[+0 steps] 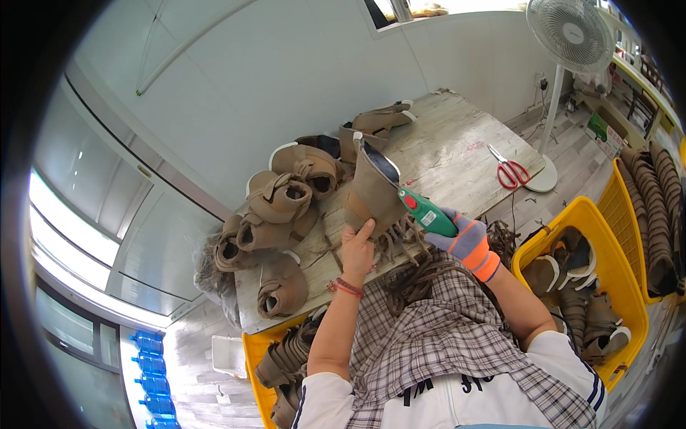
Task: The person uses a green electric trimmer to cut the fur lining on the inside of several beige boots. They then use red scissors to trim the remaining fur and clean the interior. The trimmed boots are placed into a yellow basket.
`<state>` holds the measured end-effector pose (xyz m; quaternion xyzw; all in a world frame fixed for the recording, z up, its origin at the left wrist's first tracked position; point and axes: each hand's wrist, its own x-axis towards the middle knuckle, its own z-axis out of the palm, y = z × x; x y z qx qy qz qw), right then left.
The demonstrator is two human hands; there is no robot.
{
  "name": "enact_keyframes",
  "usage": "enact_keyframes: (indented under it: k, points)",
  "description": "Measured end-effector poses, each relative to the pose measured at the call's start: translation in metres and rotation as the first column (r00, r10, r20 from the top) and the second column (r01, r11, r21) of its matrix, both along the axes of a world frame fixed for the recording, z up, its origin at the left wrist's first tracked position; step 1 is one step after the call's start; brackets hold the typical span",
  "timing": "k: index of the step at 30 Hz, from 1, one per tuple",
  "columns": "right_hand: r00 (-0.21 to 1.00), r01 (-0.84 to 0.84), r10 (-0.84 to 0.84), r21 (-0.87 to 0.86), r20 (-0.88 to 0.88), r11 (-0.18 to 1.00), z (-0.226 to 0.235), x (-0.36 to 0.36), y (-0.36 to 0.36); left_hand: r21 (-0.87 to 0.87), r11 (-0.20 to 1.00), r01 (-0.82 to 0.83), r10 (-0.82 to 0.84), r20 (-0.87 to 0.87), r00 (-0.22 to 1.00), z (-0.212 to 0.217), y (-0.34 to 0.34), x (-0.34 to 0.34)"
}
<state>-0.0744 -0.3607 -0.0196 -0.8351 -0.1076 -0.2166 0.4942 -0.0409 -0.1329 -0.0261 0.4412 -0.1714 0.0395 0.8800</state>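
Note:
My left hand [357, 254] grips a tan shoe upper [373, 187] with a dark lining and a pale rim, held up over the near side of the table. In my right hand [466, 242], which wears a grey and orange glove, is a green hand-held power tool [427, 214] with a red button. The tool's front end meets or nearly meets the upper's right edge; whether they touch I cannot tell. Several more tan uppers [280, 199] are heaped on the table's left side, and a single upper [282, 287] lies at its near left corner.
Red-handled scissors [511, 171] lie on the worn table [446, 146]. Brown strips [414, 280] hang over its near edge onto my checked apron. A yellow crate [525, 252] of uppers stands at right, another yellow crate [251, 355] below left. Behind the table stands a fan [572, 34].

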Motion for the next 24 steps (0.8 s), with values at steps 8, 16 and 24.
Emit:
enact_keyframes:
  k: [8,16,24]
  points:
    - [0.998,0.015,-0.016,0.014,0.054,1.0,-0.01,0.001,-0.005,0.005,1.0,-0.022,0.023,-0.03,0.999,0.002,-0.001,0.002]
    - [0.999,-0.002,0.006,0.12,-0.035,0.993,-0.011,0.007,-0.004,0.338,0.927,-0.165,0.151,0.067,0.986,-0.015,-0.003,0.008]
    - [0.931,-0.017,0.169,0.423,-0.324,0.906,0.001,0.015,-0.003,0.72,0.487,-0.494,0.17,0.477,0.863,-0.032,0.0,0.011]
